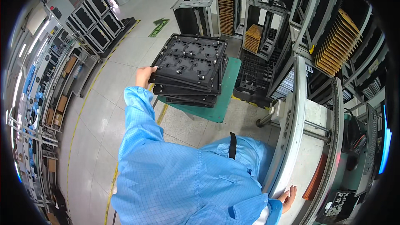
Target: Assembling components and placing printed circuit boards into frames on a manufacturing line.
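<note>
A stack of black fixture trays (189,60) sits on a small green-topped table (229,87) ahead of me. The trays are square, with moulded recesses and small metal knobs, and they lie slightly askew on one another. With its fingers closed on the near left corner of the top tray, my left hand (144,76) reaches forward. My right hand (288,198) is low on the right beside the silver rail of a conveyor (293,141), its fingers stretched out and nothing in them. Whether it touches the rail I cannot tell.
Metal magazine racks (193,14) stand behind the table, some filled with orange-brown boards (339,43). A black plastic pallet (254,75) lies right of the table. Shelving with boxes (60,104) runs along the left, beyond yellow floor tape. A keyboard (370,137) is at far right.
</note>
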Demonstrator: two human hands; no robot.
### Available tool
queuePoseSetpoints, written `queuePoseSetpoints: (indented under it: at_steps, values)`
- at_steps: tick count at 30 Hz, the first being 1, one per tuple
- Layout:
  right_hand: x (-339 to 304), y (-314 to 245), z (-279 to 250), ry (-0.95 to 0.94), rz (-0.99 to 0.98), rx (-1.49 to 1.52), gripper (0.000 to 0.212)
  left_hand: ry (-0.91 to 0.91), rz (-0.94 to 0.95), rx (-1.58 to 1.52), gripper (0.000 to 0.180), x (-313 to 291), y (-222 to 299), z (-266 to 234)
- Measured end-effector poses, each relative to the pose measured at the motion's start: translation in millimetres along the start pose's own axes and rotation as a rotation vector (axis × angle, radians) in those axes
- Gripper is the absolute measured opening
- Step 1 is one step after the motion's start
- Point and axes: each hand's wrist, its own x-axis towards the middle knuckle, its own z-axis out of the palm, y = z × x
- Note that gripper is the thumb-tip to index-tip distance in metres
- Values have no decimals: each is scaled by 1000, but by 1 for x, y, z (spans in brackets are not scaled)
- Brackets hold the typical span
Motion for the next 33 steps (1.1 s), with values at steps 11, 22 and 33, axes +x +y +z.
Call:
queuePoseSetpoints:
  at_steps: [11, 22, 33]
  values:
    - [-2, -86, 4, 63, 5, -71, 19, -592, 822, 1624, 52, 231, -40, 8]
    - [-2, -73, -2, 122, 30, -23, 21, -652, 430, -306, 48, 46, 62, -20]
    - [17, -117, -35, 35, 99, 405, 47, -1408, 401, -520, 71, -236, 155, 132]
